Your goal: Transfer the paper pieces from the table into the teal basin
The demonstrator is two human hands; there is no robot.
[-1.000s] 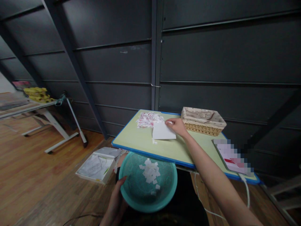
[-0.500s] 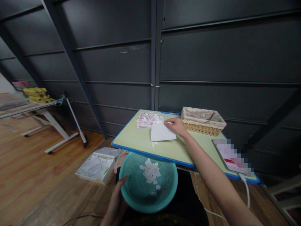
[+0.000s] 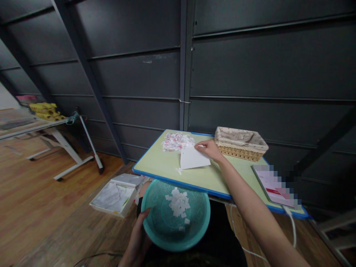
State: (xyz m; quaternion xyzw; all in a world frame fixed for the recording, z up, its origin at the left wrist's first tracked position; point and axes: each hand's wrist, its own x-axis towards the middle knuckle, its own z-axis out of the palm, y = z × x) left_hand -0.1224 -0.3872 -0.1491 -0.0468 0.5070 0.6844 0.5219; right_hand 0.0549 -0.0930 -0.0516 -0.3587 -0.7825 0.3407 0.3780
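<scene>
My left hand (image 3: 142, 226) grips the rim of a teal plastic basket (image 3: 197, 230) on my lap, thumb over the edge. Several small white paper pieces (image 3: 178, 202) lie heaped inside it. Over the table, my right hand (image 3: 209, 149) pinches the upper right corner of a white sheet of paper (image 3: 194, 158). Just behind that sheet is a spread pile of printed paper scraps (image 3: 176, 141), partly covered by it. A few thin white slips (image 3: 178, 170) rest on the table by the sheet's lower left corner.
The small table (image 3: 155, 163) has a blue edge. A cloth-lined wicker basket (image 3: 241, 150) stands at its back right, and a tablet (image 3: 271, 185) with a white cable lies at the right. An open white box (image 3: 114, 198) sits on the floor at left.
The white sheet in my right hand has shifted slightly right and down, away from the scrap pile. My left hand and the teal basket have stayed in place.
</scene>
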